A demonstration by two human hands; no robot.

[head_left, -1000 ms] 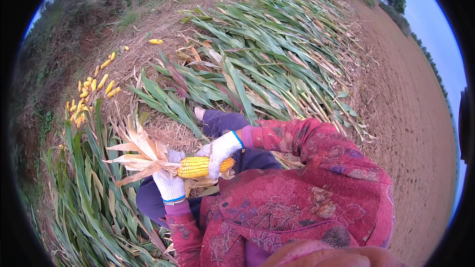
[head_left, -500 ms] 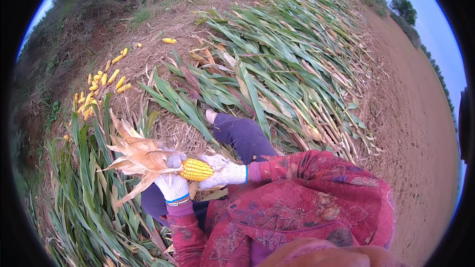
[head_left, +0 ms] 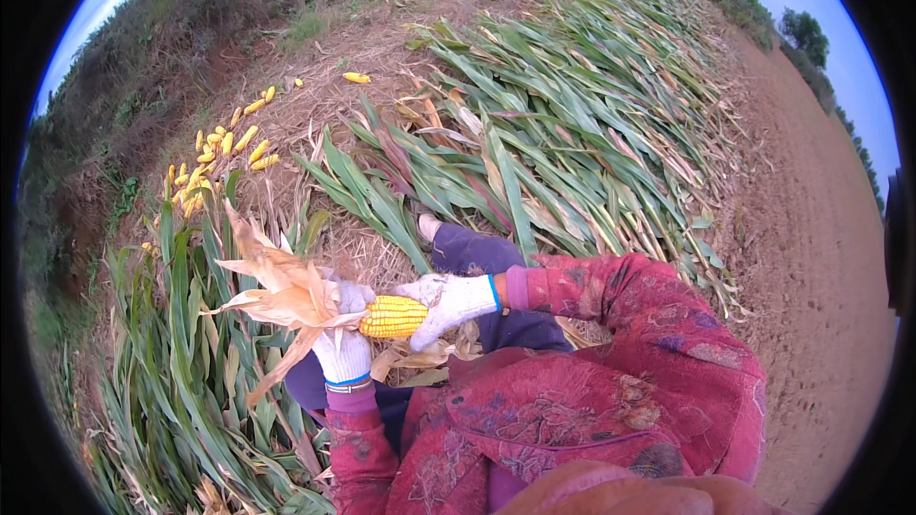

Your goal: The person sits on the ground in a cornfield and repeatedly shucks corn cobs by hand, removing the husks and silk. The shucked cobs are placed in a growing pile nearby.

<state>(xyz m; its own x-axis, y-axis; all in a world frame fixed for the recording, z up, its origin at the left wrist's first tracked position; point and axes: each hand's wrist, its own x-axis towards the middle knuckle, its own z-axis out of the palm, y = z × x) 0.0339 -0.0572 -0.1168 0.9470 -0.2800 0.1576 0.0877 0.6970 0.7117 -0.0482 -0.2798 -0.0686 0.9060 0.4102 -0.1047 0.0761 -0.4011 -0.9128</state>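
A yellow ear of corn (head_left: pixel 393 317) lies level between my two hands, its kernels bare. Dry tan husks (head_left: pixel 277 286) are peeled back from its left end and fan out past my left hand. My left hand (head_left: pixel 342 348), in a white knit glove with a blue cuff edge, is closed round the husks and the base of the ear. Gloved in the same way, my right hand (head_left: pixel 456 307) grips the ear's right end, fingers over the far side and thumb on the near side. The fingertips of both hands are partly hidden.
Bare corn ears (head_left: pixel 205 167) lie heaped on the ground at the left, with a lone ear (head_left: pixel 357 77) farther off. Cut green cornstalks (head_left: pixel 534 133) cover the ground ahead; more stalks (head_left: pixel 181 362) lie at my left. Brown soil (head_left: pixel 811 257) stretches along the right.
The ground has shifted slightly right in view. My right hand has moved right along the ear to its end, its fingers and thumb now spread wider around it. The left hand keeps its hold.
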